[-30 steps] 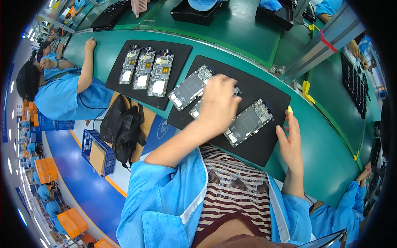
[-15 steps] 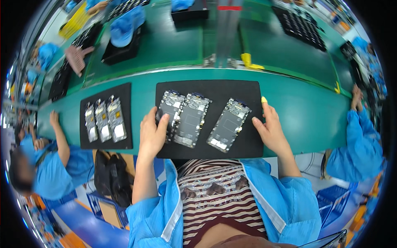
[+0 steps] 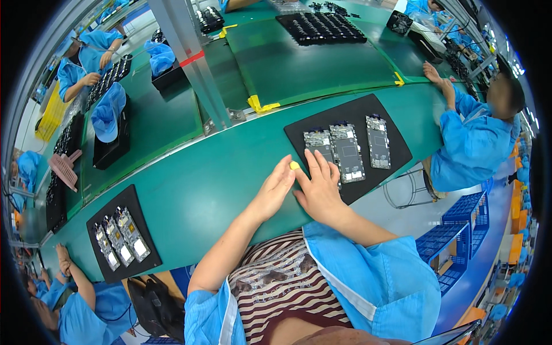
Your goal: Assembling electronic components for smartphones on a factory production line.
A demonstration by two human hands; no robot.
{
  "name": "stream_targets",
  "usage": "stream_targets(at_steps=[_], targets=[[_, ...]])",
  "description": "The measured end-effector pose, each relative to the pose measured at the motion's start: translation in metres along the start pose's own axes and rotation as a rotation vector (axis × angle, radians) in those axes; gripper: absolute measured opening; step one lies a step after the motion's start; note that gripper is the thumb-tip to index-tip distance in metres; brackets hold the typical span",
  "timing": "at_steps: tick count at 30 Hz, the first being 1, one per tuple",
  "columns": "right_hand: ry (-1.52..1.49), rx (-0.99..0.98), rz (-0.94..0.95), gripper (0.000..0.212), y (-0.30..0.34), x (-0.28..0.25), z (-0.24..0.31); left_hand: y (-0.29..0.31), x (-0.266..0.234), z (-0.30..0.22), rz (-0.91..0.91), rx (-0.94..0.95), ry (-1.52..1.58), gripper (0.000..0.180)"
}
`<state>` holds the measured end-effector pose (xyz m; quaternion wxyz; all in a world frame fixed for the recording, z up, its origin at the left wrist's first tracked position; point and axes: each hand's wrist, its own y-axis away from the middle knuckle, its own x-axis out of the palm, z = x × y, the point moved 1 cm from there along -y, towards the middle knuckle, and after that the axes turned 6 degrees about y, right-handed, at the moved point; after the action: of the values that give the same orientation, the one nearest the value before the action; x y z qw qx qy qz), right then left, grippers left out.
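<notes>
A black mat (image 3: 374, 183) on the green bench to my right carries three bare phone circuit boards: a left board (image 3: 318, 140), a middle board (image 3: 348, 152) and a right board (image 3: 378, 141) standing a little apart. My right hand (image 3: 322, 192) is spread at the mat's left edge. Its fingers overlap the lower part of the left board; whether they touch it I cannot tell. A yellow finger cot (image 3: 294, 165) covers one of its fingertips. Close beside it, my left hand (image 3: 273, 190) is stretched out above the bench, holding nothing.
Another black mat (image 3: 140, 198) with three boards lies at the left. Co-workers in blue sit at both sides, one at the right (image 3: 474, 132). A metal post (image 3: 198, 75) rises behind the bench. Beyond stand a tray of small parts (image 3: 322, 29) and a black bin (image 3: 112, 141).
The mat with three boards has moved right, away from the left mat. My left hand has come off its left side; my right hand has left its right edge. The view has turned.
</notes>
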<state>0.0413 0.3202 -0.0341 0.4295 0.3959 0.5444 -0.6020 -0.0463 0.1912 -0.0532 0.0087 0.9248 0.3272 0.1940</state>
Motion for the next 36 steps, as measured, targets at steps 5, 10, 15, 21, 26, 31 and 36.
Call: stream_targets(at_steps=[5,10,15,21,26,31,36], targets=[[0.273,0.048,-0.061,0.036,-0.013,0.024,-0.025,0.047,-0.031,-0.011,-0.266,0.151,-0.299,0.061],[0.485,0.059,-0.205,0.024,-0.032,0.031,-0.069,0.109,-0.081,-0.032,-0.597,0.313,-0.458,0.046],[0.848,0.424,0.068,0.044,-0.041,0.042,-0.165,0.190,-0.153,-0.069,-1.051,0.563,-0.986,0.034],[0.692,0.292,-0.012,0.056,-0.056,0.026,-0.148,0.340,-0.324,-0.077,-1.823,0.350,-1.524,0.031],[0.433,0.161,0.081,0.060,-0.053,0.030,-0.100,0.435,-0.387,-0.052,-2.011,-0.307,-0.842,0.062],[-0.148,0.002,0.073,0.053,-0.051,0.032,-0.057,0.404,-0.362,-0.040,-1.971,-0.270,-0.944,0.059],[-0.694,-0.092,0.241,0.054,-0.059,0.039,0.021,0.338,-0.277,-0.023,-1.913,-0.204,-0.907,0.057]])
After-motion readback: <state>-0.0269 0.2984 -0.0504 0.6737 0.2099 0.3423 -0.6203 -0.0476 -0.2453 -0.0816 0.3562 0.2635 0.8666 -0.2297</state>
